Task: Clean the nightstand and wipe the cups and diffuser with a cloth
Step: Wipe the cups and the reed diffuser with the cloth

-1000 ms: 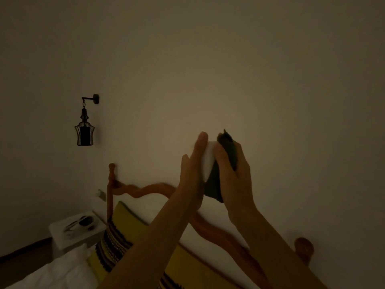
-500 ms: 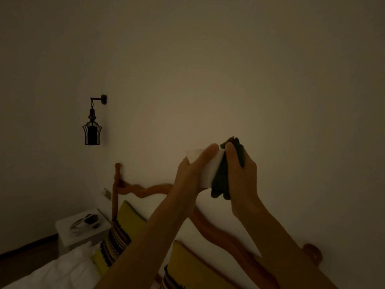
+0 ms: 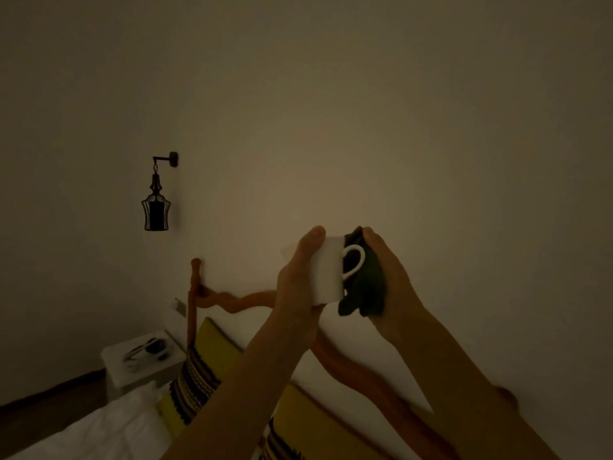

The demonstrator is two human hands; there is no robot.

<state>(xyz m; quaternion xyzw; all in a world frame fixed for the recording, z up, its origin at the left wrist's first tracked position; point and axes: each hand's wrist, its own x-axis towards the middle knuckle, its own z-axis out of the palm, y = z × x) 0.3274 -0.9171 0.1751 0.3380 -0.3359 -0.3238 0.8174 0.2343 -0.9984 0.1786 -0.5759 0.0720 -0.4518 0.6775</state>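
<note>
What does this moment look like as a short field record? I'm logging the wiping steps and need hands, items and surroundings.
left hand: grips the white cup, held up in the air
right hand: holds the dark cloth against the cup's handle side
cup handle: visible, facing the cloth
nightstand: lower left, with small dark items on top, too dim to identify
wall lantern: unlit, above the nightstand
headboard: wooden, behind yellow patterned pillows
lighting: very dim
</note>
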